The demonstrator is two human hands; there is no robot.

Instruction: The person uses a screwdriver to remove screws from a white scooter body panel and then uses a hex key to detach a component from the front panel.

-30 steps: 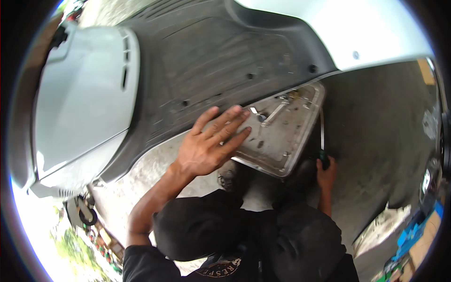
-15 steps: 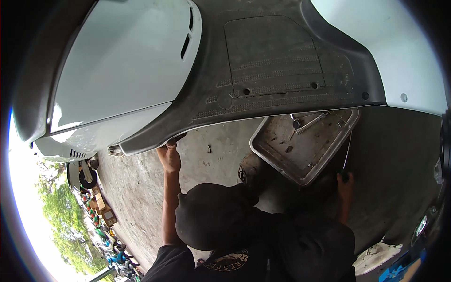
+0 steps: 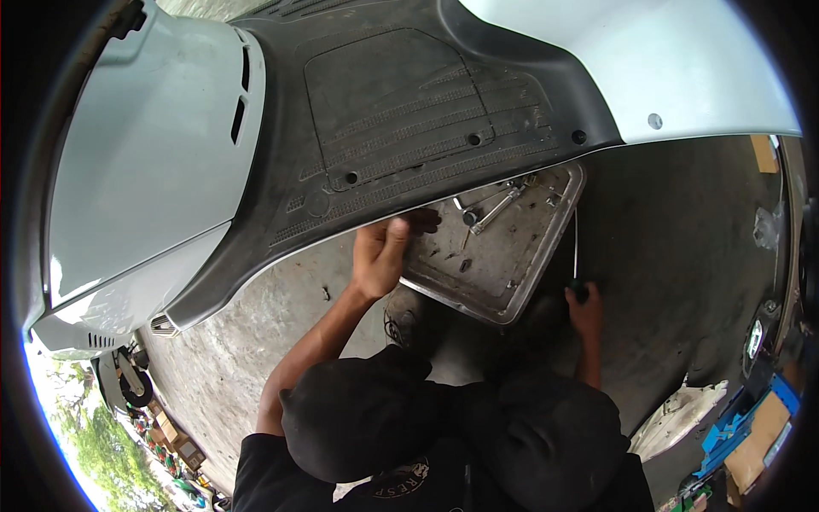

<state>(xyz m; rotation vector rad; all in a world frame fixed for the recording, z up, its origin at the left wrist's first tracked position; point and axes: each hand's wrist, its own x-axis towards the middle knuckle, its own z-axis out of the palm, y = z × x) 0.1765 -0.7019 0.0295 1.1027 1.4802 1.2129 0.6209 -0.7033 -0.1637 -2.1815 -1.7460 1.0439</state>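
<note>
My left hand (image 3: 380, 258) is raised at the lower edge of a scooter's black footboard (image 3: 397, 98), beside the tray. Its thumb stands apart and its shadowed fingers stretch out to the right, with nothing visible in them. In my right hand (image 3: 585, 309) is the dark handle of a screwdriver (image 3: 576, 247). The long thin shaft points up past the tray's right side; its tip is hidden by the footboard. Between the hands lies a worn metal tray (image 3: 505, 317) holding a ratchet wrench (image 3: 497, 212) and several small screws or clips.
Pale scooter body panels (image 3: 145, 154) rise on the left, and another pale panel (image 3: 657, 68) on the right. My dark-clothed knees (image 3: 358, 418) are below the tray. Blue and brown packaging (image 3: 759, 435) lies at the lower right. Boxes (image 3: 179, 439) and parked motorbikes stand far left.
My left hand has left its hold under the footboard's left part and moved right, to the tray. The scooter sits further left in view. My right hand still holds the screwdriver.
</note>
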